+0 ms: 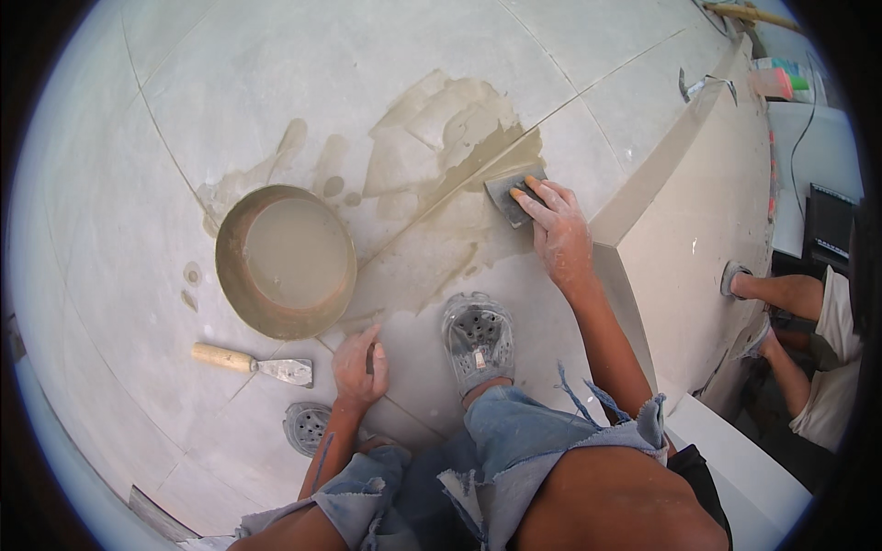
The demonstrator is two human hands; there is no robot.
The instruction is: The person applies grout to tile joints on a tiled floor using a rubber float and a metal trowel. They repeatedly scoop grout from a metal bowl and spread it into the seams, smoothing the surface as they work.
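My right hand [562, 230] presses a flat dark grey rubber pad [503, 197] onto the tiled floor, at the edge of a wet patch of grey-beige grout [441, 147] spread over a joint. Orange covers show on some fingertips. My left hand [360, 365] is low beside my shoes, index finger stretched out and fingers somewhat apart, with nothing clearly held. Just above it sits a round shallow pan [285, 262] of smooth grey slurry. Left of that hand lies a putty knife [285, 370] with a wooden handle.
My grey clogs [478, 340] stand beneath me. A pale ledge [684, 275] runs along the right, with a hammer-like tool [689, 87] and pink and green containers [776, 83] at its far end. Beyond it another person's legs [781, 294] appear beside a dark rectangular object [831, 220].
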